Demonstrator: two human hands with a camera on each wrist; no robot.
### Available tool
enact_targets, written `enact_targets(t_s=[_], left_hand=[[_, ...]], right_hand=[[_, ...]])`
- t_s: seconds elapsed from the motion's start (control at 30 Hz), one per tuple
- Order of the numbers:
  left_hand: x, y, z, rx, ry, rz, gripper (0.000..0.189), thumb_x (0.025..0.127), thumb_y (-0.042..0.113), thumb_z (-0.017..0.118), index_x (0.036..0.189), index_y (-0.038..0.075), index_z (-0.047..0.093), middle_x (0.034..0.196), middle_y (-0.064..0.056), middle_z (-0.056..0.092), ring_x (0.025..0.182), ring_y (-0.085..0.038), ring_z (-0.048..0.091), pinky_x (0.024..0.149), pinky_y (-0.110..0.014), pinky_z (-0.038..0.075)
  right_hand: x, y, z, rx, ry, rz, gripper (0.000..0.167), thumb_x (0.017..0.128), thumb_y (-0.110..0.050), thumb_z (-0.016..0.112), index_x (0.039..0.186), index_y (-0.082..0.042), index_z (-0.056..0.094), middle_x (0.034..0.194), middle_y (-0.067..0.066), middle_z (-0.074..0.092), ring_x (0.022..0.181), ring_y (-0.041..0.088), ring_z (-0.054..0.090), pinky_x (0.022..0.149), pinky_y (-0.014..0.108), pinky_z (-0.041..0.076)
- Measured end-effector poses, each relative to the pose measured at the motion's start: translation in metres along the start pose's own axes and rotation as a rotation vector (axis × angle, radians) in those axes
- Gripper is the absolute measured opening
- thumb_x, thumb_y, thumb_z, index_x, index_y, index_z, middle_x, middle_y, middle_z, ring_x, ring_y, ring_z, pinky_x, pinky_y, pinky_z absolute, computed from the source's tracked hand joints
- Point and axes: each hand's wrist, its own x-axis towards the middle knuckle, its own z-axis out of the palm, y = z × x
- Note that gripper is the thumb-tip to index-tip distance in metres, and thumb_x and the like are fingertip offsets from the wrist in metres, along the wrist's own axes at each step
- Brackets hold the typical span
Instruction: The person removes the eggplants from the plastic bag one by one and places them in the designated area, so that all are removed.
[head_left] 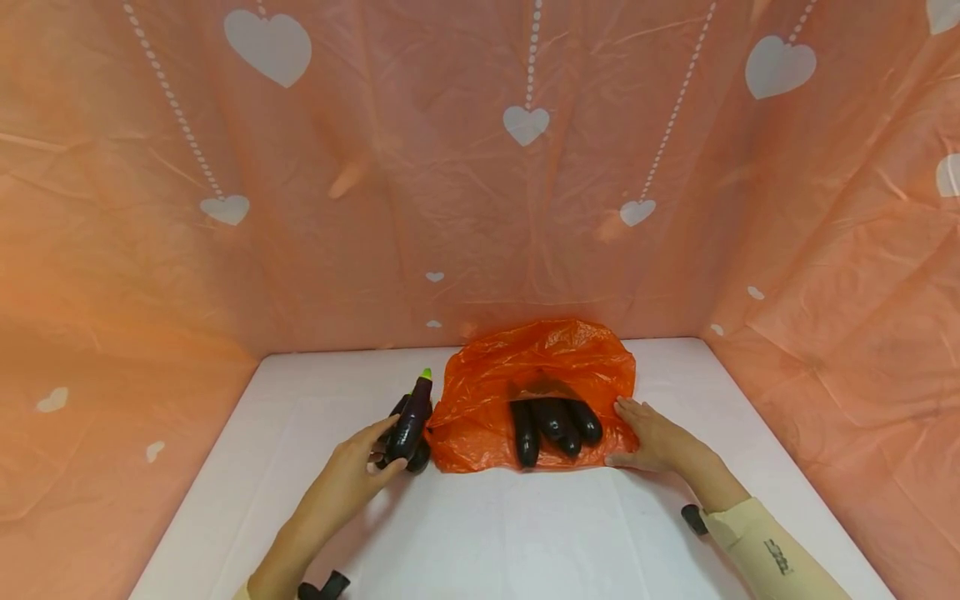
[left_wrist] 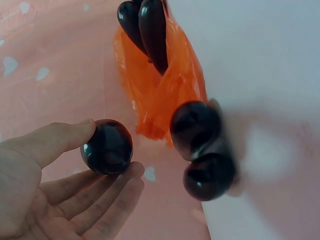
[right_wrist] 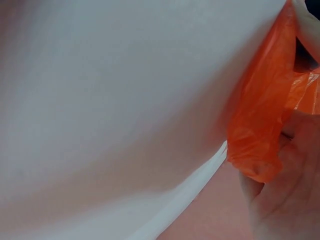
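My left hand (head_left: 357,461), thumb and fingers curved round one eggplant (head_left: 410,425), lies left of the orange plastic bag (head_left: 476,437); my right hand (head_left: 654,437), thumb and fingers apart, touches its right edge. Several eggplants (head_left: 527,433) protrude from its mouth.

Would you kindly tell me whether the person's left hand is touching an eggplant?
Touching: the left wrist view shows the left hand with its thumb and fingertips against the eggplant.
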Motion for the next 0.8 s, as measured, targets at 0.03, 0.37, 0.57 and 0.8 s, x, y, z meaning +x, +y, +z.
enact_targets(t_s=[0.03, 0.37, 0.57, 0.8], left_hand=[[0.0, -0.001, -0.001, -0.005, 0.004, 0.005, 0.065, 0.095, 0.012, 0.082, 0.154, 0.003, 0.056, 0.135, -0.024, 0.069, 0.107, -0.032, 0.074, 0.093, -0.051, 0.062], [0.002, -0.015, -0.009, -0.008, 0.022, 0.003, 0.063, 0.097, 0.012, 0.08, 0.154, 0.0, 0.054, 0.138, -0.028, 0.067, 0.108, -0.038, 0.074, 0.093, -0.052, 0.062], [0.005, -0.024, -0.013, -0.009, 0.023, -0.015, 0.063, 0.097, 0.01, 0.079, 0.153, -0.003, 0.053, 0.135, -0.031, 0.067, 0.108, -0.041, 0.074, 0.092, -0.052, 0.062], [0.008, -0.036, -0.018, -0.002, 0.019, -0.026, 0.063, 0.097, 0.008, 0.078, 0.152, -0.007, 0.052, 0.133, -0.034, 0.067, 0.107, -0.043, 0.074, 0.092, -0.053, 0.062]], right_hand=[[0.0, 0.0, 0.0, -0.001, 0.0, -0.001, 0.105, 0.089, -0.057, 0.082, 0.156, 0.014, 0.041, 0.163, 0.035, 0.039, 0.149, 0.061, 0.034, 0.122, 0.068, 0.03], [0.0, 0.0, -0.001, 0.009, -0.01, 0.021, 0.107, 0.089, -0.058, 0.082, 0.158, 0.012, 0.041, 0.164, 0.034, 0.038, 0.15, 0.06, 0.033, 0.123, 0.068, 0.03], [0.0, 0.001, 0.0, 0.002, -0.009, 0.019, 0.106, 0.089, -0.059, 0.081, 0.157, 0.012, 0.041, 0.164, 0.034, 0.039, 0.15, 0.06, 0.034, 0.123, 0.068, 0.03], [0.001, 0.001, 0.0, 0.003, -0.004, 0.011, 0.106, 0.089, -0.058, 0.082, 0.157, 0.012, 0.042, 0.163, 0.034, 0.039, 0.149, 0.062, 0.035, 0.122, 0.069, 0.031]])
